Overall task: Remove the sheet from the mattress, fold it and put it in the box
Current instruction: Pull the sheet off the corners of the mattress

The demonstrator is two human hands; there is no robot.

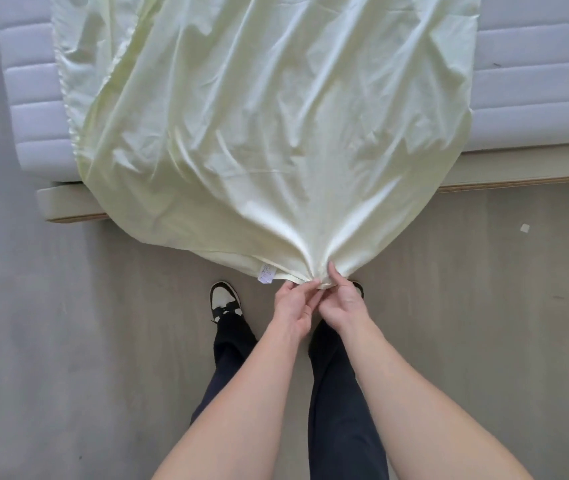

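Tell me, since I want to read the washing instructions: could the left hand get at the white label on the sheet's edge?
Probably yes. The white label hangs on the sheet hem beside the left hand, nothing between, but its fingers pinch the gathered hem and must let go.

Both bare forearms reach forward and down, converging so the hands meet side by side. The left hand (293, 306) pinches the gathered sheet (259, 133) edge with curled fingers; the right hand (343, 303) pinches it too, one finger raised against the cloth.
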